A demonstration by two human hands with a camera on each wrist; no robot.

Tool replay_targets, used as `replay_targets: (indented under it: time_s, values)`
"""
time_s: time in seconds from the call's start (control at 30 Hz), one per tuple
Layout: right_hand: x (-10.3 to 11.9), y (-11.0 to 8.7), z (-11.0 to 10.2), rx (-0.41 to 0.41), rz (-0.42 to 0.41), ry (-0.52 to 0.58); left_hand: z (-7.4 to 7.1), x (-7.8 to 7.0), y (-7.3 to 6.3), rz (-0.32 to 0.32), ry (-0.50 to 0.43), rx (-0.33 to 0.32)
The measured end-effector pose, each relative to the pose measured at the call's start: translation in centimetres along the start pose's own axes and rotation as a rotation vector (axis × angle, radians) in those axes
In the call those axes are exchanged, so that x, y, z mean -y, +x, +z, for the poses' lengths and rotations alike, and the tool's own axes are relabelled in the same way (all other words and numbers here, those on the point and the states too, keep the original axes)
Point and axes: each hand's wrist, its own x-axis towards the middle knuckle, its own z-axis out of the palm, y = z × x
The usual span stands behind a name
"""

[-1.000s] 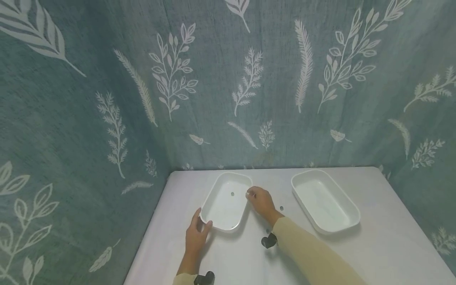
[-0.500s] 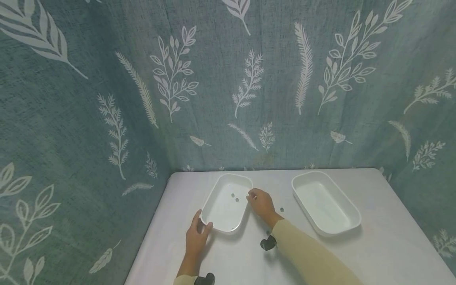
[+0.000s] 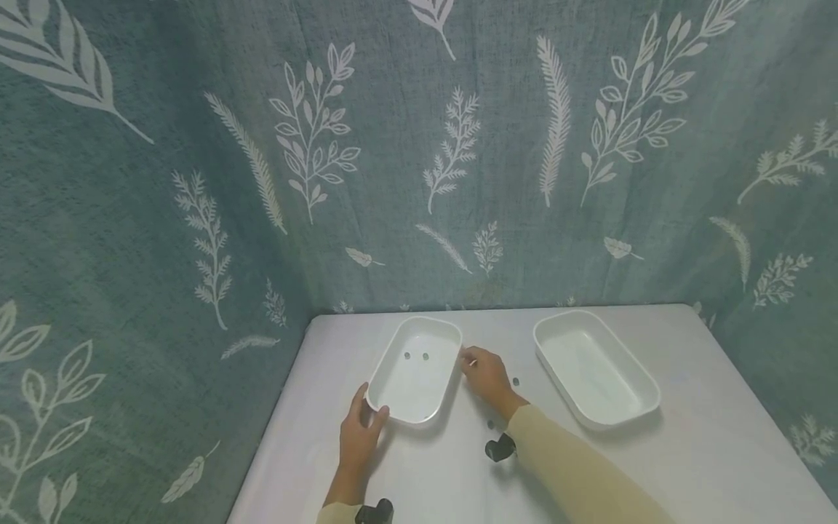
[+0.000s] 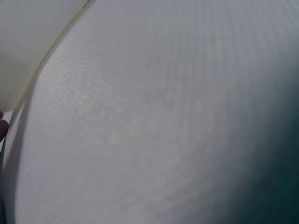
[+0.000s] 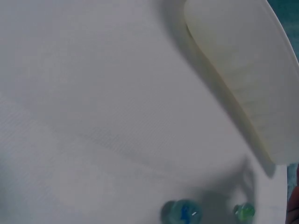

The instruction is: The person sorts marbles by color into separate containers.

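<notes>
In the head view, my left hand (image 3: 357, 437) holds the near-left corner of a white rectangular tray (image 3: 409, 421), thumb on the near wall and fingers along the left side. Two small marbles (image 3: 425, 356) lie inside towards the far end. My right hand (image 3: 486, 375) is just outside the tray's far right rim, fingers loosely curled and nothing visible in them. Two more marbles lie on the table by the right forearm. In the right wrist view one is clear glass with a blue swirl (image 5: 185, 212), the other a green marble (image 5: 244, 212).
A second white tray (image 3: 648, 389) stands to the right on the white-covered table (image 3: 694, 451). A teal leaf-patterned cloth (image 3: 393, 145) hangs behind the table and at its sides. Dark wrist cameras (image 3: 500, 447) sit on both wrists.
A second marble has dropped into the left tray, and the marbles have rolled leftward there. My right hand has drawn slightly right, off the rim. The left hand keeps its hold.
</notes>
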Motion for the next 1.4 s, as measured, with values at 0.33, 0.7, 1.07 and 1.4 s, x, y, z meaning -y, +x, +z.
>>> replay_targets:
  time_s: [0.33, 0.7, 1.07, 1.4]
  values:
    - [-2.4, -1.1, -1.4, -0.043, -0.012, 0.026, -0.1, 0.0, 0.2, -0.009, 0.005, 0.019]
    - [-4.0, -1.5, -4.2, 0.002, 0.093, 0.0, -0.2, -0.1, 0.5, 0.002, -0.002, 0.017]
    - [-4.5, -4.1, -5.4, -0.054, 0.093, 0.021, -0.3, -0.1, 0.2, 0.013, -0.029, 0.017]
    - [-6.2, -6.5, -6.1, -0.061, 0.046, -0.028, -0.3, 0.0, 0.1, 0.016, -0.017, 0.031]
